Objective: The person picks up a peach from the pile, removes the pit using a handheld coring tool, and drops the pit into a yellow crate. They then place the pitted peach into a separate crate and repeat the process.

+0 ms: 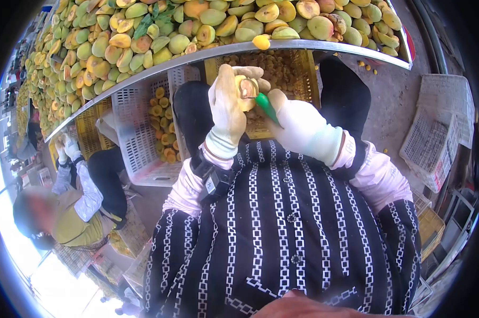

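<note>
The work appears well short of finished: the long metal-edged counter (324,46) carries a deep heap of whole yellow-green stone fruits (144,42), while the white slatted plastic crate (139,132) below holds only a modest layer of cut yellow pieces and the yellow plastic crate (281,74) beside it a bed of small brownish bits. One fruit is in hand, a round yellow fruit already opened to show its reddish hollow (247,89). The left hand (226,108), in a cream glove, is raised upright with its fingers curled closed around that fruit, just under the counter edge. The right hand (303,127), gloved alike, closes on a green-handled small knife (266,108), its tip at the fruit. A second person (80,201) works at the left.
</note>
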The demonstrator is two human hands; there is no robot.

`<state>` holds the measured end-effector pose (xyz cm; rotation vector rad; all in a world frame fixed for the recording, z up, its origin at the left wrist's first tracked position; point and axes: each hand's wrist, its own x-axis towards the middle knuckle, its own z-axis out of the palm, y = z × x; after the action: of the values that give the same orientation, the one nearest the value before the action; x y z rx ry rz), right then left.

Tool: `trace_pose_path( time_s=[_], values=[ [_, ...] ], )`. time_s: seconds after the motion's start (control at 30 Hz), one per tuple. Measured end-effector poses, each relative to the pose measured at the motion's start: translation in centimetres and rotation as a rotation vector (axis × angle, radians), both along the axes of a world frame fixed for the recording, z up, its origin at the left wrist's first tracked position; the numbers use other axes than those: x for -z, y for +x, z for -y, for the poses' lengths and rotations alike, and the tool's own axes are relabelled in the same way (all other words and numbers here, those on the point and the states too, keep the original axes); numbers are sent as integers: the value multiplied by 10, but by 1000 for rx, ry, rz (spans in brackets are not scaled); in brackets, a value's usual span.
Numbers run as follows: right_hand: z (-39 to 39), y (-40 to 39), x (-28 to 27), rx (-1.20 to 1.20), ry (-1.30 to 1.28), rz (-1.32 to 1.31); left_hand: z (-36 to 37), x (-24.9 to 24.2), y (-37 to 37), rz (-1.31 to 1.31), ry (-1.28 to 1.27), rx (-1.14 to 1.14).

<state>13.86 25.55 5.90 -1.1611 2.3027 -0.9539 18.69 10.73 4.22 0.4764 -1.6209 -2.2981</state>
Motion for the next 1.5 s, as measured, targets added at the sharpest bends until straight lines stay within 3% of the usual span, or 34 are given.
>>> trace_pose_path(
  time_s=[0.13, 0.2, 0.27, 0.33, 0.37, 0.4, 0.47, 0.53, 0.6, 0.67, 0.77, 0.87, 0.93, 1.0, 1.03, 1.07, 1.13, 1.2, 1.27, 1.3, 1.37, 1.5],
  values=[
    [3, -3, -3, -39, -46, 133, 2, -8, 2, -35, -45, -46],
    [3, -6, 7, -54, 46, 80, 15, -20, 1, 342, -55, 159],
    [2, -9, 2, -80, 3, 209, 20, -5, 1, 405, 92, 188],
    [10, -14, -27, 2, 192, 861, 15, 6, 2, 255, 60, 106],
    [6, -14, -10, -36, 68, 955, 10, 9, 2, 208, 62, 45],
    [7, -12, 0, -37, 69, 955, 9, 10, 1, 208, 63, 43],
    [7, -6, 18, -68, 171, 194, 8, 12, 2, 248, -40, 14],
    [13, -8, 9, -71, 83, 237, 15, 8, 4, 353, -58, 66],
    [14, -15, -15, -65, 163, 988, 21, 11, 7, 304, 215, 184],
    [15, -14, -9, -31, 183, 960, 22, 12, 4, 293, 169, 178],
    [6, -27, -4, -179, 34, 1273, 30, 18, 5, 261, 196, 315],
    [4, -31, -2, -152, 60, 1280, 28, 17, 0, 300, 156, 333],
    [4, -35, -3, -135, 88, 1241, 24, 16, -3, 288, 157, 357],
    [3, -36, -5, 43, 151, 1065, 9, 18, -8, 210, 276, 74],
    [2, -30, 7, 32, 126, 655, 17, 21, -5, 193, 182, 134],
    [2, -26, 10, 32, 127, 656, 16, 22, -4, 193, 183, 134],
    [2, -19, 11, -11, 224, -37, 13, 22, -3, 166, 108, 70],
    [6, -20, -2, -34, 214, -25, 8, 25, -4, 158, 167, 31],
    [15, -28, -30, 7, 310, 702, 2, 34, -4, 83, 63, -87],
    [14, -29, -31, 10, 310, 704, 1, 33, -4, 62, 77, -105],
    [13, -34, -32, -37, 130, 1101, 3, 30, -3, 46, 66, -109],
    [19, -35, -33, -85, 87, 1159, 10, 30, -3, 71, 116, -71]
  ],
)
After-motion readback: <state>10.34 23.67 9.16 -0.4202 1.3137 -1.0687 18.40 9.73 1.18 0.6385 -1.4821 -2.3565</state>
